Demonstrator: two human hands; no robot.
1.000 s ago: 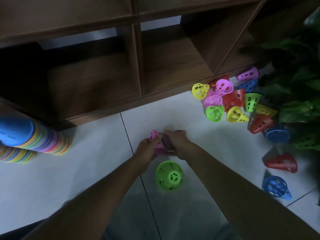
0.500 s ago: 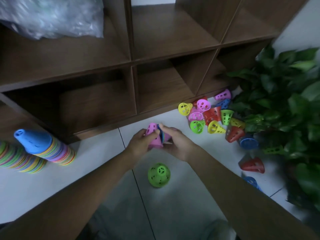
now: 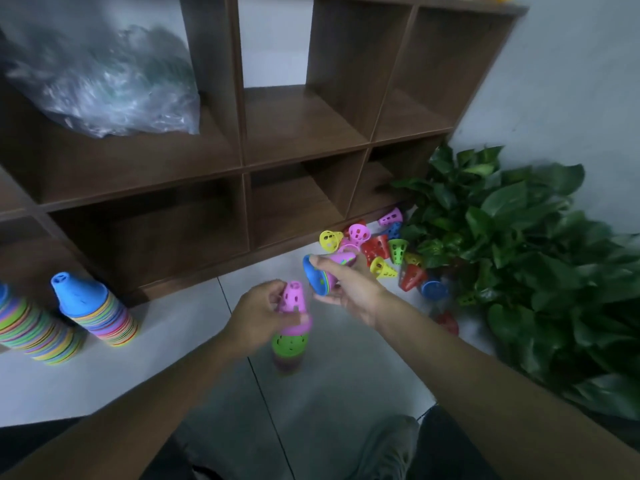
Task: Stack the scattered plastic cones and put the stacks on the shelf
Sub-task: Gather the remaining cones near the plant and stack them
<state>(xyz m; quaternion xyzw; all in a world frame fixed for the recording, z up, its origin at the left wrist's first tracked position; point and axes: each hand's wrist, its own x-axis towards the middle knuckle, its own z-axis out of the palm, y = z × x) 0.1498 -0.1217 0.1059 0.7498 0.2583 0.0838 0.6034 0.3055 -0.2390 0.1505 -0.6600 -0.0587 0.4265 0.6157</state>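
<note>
A person's left hand grips a pink perforated cone, held just above a green cone on the floor. The right hand grips a short nested cone stack, blue outermost. Loose cones lie near the wooden shelf.
</note>
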